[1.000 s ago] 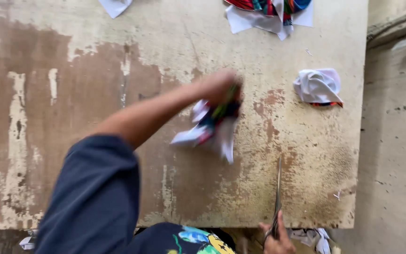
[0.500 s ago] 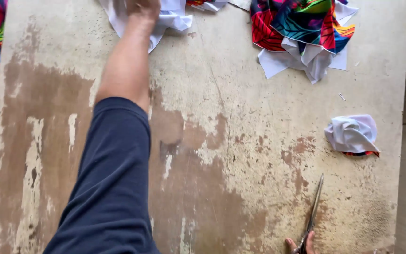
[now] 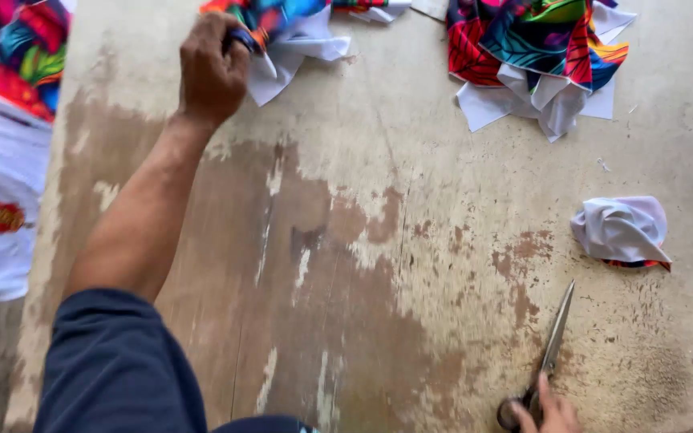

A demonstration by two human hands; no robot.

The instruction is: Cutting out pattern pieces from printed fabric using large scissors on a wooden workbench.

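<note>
Two hands are at work over a worn, stained table [image 3: 411,265]. At the far left edge of the frame, bright printed cloth [image 3: 2,144] with white backing hangs beside the table. In the upper left, the left hand [image 3: 212,68] reaches far across, its fingers [image 3: 234,44] curled shut around the edge of a colourful fabric piece [image 3: 294,36] with a white underside; the piece lies at the top edge of the table, just right of the knuckles, touching them. Further right, in the upper right, a separate pile of printed fabric [image 3: 535,56] rests well apart from both hands. Below it, near the right edge, sits a small crumpled white scrap [image 3: 623,231]. At the bottom right, the right hand [image 3: 551,413] grips the handles of scissors [image 3: 551,353], whose closed blades lie on the table pointing up toward the scrap.
</note>
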